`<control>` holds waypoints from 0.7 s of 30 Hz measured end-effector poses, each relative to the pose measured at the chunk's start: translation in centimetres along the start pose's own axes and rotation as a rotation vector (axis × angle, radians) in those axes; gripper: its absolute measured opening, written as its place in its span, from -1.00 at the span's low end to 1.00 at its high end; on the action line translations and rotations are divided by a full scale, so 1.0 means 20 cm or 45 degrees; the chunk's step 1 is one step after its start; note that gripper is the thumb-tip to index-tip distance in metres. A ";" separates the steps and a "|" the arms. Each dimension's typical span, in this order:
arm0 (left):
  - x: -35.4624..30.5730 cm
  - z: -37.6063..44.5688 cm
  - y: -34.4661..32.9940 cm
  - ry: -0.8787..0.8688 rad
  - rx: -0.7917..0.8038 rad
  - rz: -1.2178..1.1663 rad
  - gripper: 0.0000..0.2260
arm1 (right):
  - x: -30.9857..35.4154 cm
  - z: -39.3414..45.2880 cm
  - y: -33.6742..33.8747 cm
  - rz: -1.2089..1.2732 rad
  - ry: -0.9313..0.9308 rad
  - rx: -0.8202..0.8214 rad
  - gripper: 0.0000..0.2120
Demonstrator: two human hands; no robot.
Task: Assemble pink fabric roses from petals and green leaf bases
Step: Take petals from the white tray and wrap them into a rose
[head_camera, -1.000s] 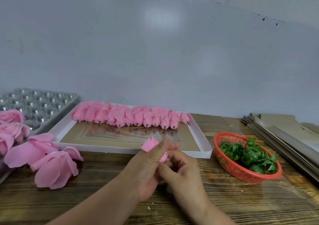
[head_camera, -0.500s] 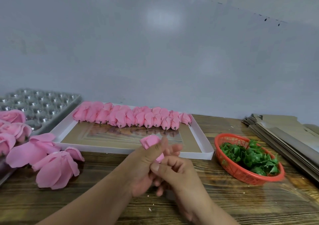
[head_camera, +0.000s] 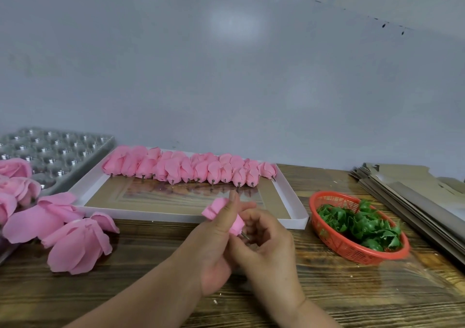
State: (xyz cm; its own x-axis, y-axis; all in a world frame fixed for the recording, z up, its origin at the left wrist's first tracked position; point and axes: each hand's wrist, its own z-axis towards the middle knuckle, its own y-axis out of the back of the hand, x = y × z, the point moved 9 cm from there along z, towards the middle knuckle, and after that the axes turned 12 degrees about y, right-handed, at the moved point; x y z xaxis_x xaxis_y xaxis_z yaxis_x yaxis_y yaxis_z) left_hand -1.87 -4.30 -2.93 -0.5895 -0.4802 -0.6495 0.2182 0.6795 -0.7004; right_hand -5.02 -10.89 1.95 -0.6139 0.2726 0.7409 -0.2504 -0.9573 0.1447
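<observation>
- Pink rosebud [head_camera: 221, 208] sits above the counter [head_camera: 156, 272], just in front of the white tray [head_camera: 289, 201].
- Left hand [head_camera: 214, 242] grips it, fingers wrapped round.
- Right hand [head_camera: 266, 237] fingers pinch its short stem [head_camera: 245, 235].
- Leaf bases [head_camera: 359, 224] fill the red basket [head_camera: 334, 242] nearby.

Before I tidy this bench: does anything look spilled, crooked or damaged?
Nothing is spilled or broken. The buds lie in a neat row in the tray; leaves stay inside the basket. Only the two open blooms sprawl loose on the table.
</observation>
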 end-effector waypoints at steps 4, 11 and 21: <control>0.00 -0.01 -0.01 0.007 0.052 0.087 -0.44 | -0.06 0.00 -0.01 0.233 -0.170 0.023 -0.90; -0.04 -0.02 0.01 -0.003 0.147 0.282 -0.53 | -0.13 -0.05 -0.15 0.827 -0.613 0.191 -0.92; -0.06 0.04 0.11 -0.061 -0.071 0.245 -0.51 | -0.09 0.18 0.27 -0.156 -0.394 0.215 -0.94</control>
State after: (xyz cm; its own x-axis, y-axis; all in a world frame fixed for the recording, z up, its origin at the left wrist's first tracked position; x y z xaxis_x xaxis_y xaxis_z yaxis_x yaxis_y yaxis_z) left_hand -0.10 -2.75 -3.91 -0.5028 -0.3634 -0.7843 0.2789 0.7906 -0.5452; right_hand -2.60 -16.95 3.68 -0.3252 0.3686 0.8709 -0.1654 -0.9289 0.3314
